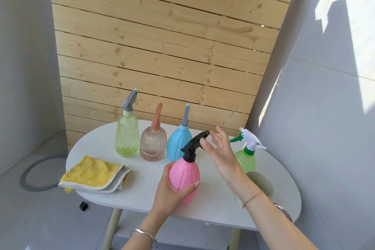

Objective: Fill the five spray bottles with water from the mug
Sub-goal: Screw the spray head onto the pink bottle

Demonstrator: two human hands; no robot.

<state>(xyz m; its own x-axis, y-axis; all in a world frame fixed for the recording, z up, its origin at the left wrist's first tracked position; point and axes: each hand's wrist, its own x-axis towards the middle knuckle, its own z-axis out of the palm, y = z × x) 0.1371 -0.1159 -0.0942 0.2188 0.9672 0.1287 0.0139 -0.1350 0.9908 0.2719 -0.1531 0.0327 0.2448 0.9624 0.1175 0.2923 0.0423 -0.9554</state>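
My left hand point(172, 186) grips the belly of a pink spray bottle point(183, 176) with a black trigger head, standing near the front of the white table point(146, 191). My right hand point(220, 152) hovers open just right of that black head, fingers spread. At the back stand a pale green bottle point(126, 138) with a grey head, a clear ribbed bottle point(153, 144) with a brown head and a blue bottle point(178, 144). A green bottle point(246, 158) with a white and green head stands at the right. The beige mug point(261, 183) sits behind my right forearm, partly hidden.
A folded yellow and grey cloth point(93, 174) lies on the table's left part. A grey ring point(36, 172) and a small black block point(83, 206) lie on the floor at the left. A wooden slat wall stands behind the table.
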